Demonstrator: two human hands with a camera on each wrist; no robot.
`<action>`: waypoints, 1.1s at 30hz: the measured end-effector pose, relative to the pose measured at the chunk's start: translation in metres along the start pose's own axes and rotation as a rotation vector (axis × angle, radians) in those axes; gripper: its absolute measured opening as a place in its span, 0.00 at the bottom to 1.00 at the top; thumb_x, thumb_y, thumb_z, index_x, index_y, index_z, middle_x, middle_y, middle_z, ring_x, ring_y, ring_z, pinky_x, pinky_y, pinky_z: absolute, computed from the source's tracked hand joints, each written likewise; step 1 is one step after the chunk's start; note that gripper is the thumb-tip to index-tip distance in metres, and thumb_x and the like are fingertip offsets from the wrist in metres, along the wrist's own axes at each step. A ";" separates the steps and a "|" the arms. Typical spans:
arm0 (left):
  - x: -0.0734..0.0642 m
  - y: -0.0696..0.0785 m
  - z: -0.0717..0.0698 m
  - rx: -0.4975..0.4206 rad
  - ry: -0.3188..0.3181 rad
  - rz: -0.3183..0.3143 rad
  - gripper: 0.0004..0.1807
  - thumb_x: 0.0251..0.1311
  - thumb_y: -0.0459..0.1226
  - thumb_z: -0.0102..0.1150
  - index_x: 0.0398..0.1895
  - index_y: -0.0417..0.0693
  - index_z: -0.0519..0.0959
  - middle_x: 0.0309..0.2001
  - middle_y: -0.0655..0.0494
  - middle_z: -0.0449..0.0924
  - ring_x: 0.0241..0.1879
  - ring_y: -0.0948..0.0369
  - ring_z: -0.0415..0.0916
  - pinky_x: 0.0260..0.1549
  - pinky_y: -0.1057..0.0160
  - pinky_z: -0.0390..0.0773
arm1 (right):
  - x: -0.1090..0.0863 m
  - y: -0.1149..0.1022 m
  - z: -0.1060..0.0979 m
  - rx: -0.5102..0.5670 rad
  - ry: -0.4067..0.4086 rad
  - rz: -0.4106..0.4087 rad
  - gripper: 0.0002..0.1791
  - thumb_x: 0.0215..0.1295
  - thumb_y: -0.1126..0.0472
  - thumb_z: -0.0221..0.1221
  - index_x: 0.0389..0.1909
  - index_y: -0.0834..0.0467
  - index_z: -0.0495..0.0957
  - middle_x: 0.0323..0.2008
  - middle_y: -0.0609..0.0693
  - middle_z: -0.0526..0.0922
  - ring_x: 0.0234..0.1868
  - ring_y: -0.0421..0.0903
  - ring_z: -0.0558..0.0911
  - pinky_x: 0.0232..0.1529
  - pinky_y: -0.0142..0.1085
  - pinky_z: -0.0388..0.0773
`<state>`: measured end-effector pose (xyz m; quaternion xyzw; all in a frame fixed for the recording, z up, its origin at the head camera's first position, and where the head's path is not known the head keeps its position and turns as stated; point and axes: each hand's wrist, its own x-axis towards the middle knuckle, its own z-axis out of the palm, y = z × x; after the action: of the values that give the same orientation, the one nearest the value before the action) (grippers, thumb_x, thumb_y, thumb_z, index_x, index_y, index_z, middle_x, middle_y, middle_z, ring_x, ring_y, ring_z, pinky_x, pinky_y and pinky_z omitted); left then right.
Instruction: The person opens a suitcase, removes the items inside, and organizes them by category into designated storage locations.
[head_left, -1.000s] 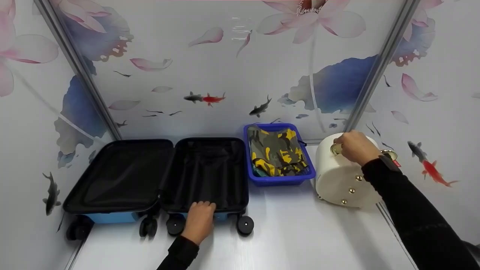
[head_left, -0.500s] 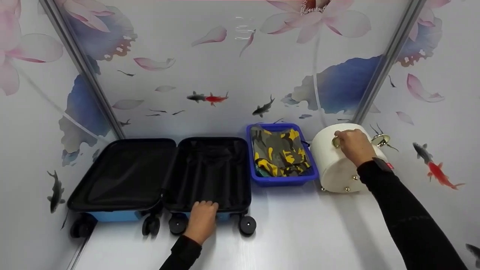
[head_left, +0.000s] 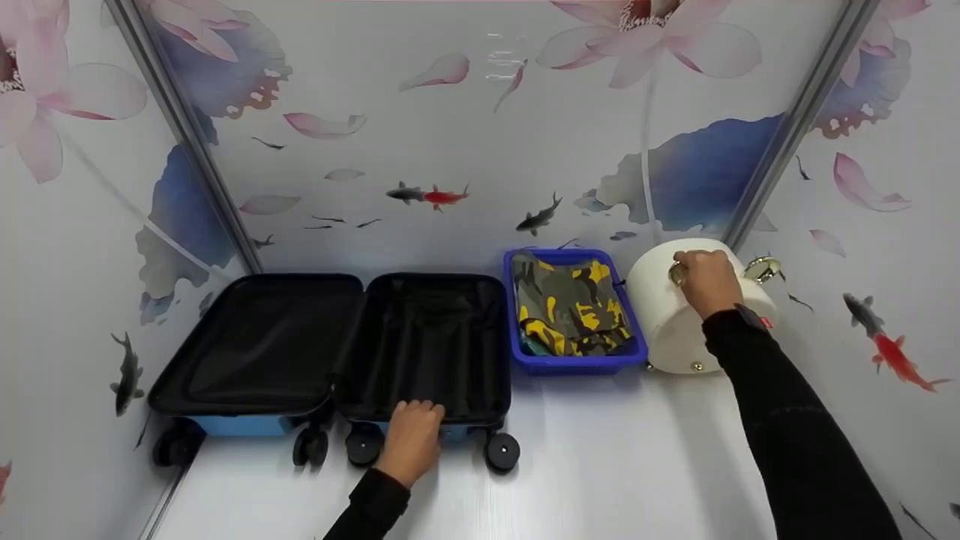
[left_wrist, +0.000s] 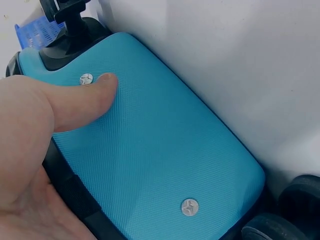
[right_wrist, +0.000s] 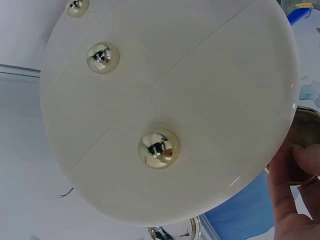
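An open suitcase (head_left: 255, 337) with black lining lies at the left, its two halves side by side. My left hand (head_left: 411, 442) grips the near rim of its right half, fingers over the edge. In the left wrist view the thumb (left_wrist: 85, 105) presses on the blue ribbed outer shell (left_wrist: 150, 145). At the right, my right hand (head_left: 709, 281) holds one gold ring handle (head_left: 677, 273) of a white drum-shaped case (head_left: 664, 337). The drum's round end (right_wrist: 215, 125) with gold ball studs (right_wrist: 159, 148) fills the right wrist view. A second gold ring (head_left: 763, 269) juts from its far side.
Between suitcase and drum stands a blue plastic basket (head_left: 577, 365) holding folded camouflage cloth (head_left: 574, 304) in grey and yellow. White panels printed with lotus and fish rise behind and at both sides. Black wheels (head_left: 502, 452) stick out from the suitcase's near end.
My right hand has moved the white drum back toward the rear wall and closer to the basket, and less of its studded end shows. My left hand keeps its hold on the suitcase rim.
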<state>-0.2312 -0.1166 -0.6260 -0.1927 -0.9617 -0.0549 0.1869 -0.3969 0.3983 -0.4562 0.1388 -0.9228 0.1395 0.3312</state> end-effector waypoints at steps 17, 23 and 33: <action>0.001 -0.001 0.000 -0.011 -0.005 -0.006 0.14 0.51 0.29 0.83 0.39 0.48 0.88 0.33 0.53 0.86 0.33 0.53 0.81 0.40 0.53 0.78 | 0.020 -0.005 0.017 -0.003 -0.057 0.112 0.15 0.71 0.75 0.58 0.55 0.78 0.82 0.52 0.78 0.86 0.47 0.86 0.80 0.53 0.72 0.79; 0.002 0.000 0.000 -0.005 -0.023 -0.015 0.15 0.51 0.29 0.82 0.39 0.48 0.88 0.34 0.53 0.87 0.35 0.53 0.82 0.44 0.51 0.80 | 0.025 -0.008 0.012 -0.008 -0.150 0.105 0.19 0.76 0.72 0.55 0.60 0.82 0.76 0.57 0.81 0.81 0.51 0.87 0.77 0.58 0.72 0.75; 0.001 -0.002 -0.001 0.001 0.000 0.003 0.14 0.52 0.29 0.82 0.40 0.49 0.88 0.32 0.55 0.85 0.31 0.55 0.79 0.37 0.58 0.73 | 0.029 -0.001 0.008 -0.007 -0.323 0.141 0.31 0.73 0.71 0.47 0.74 0.81 0.66 0.73 0.86 0.66 0.61 0.93 0.70 0.70 0.75 0.68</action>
<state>-0.2325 -0.1184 -0.6247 -0.1940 -0.9615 -0.0540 0.1872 -0.4223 0.3897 -0.4430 0.0931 -0.9720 0.1350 0.1686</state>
